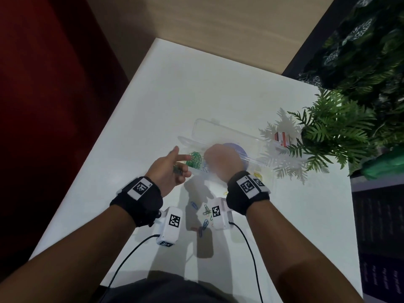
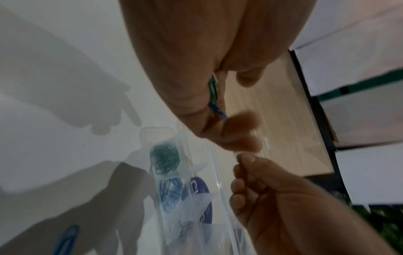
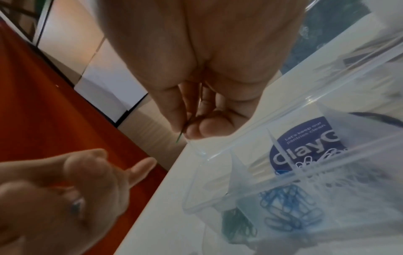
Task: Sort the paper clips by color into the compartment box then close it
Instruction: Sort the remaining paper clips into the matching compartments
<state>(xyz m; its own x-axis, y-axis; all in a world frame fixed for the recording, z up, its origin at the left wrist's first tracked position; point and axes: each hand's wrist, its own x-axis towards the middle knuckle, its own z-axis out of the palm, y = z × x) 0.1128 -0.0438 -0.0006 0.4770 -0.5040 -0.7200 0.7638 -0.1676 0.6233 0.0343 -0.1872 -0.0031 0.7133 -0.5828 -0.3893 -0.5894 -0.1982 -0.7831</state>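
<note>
Clear box (image 1: 258,147) open on white table (image 1: 175,95), green clips (image 1: 195,159) in end compartment (blue next door), left hand (image 1: 169,171) clutching clips, right hand (image 1: 223,162) pinching green clip (image 3: 179,138), loose clips (image 1: 204,217) near wrists.

Left arm: stretched forward, a black band worn at the wrist.
Left hand (image 1: 169,169): index finger and thumb are held out straight; the other fingers are curled in, with clips (image 2: 214,96) pinched against the palm.
Right arm: stretched forward, likewise banded at the wrist.
Right hand (image 1: 223,162): turned palm down, fingers bunched; a green clip (image 3: 180,138) is pinched between thumb and fingertips.
</note>
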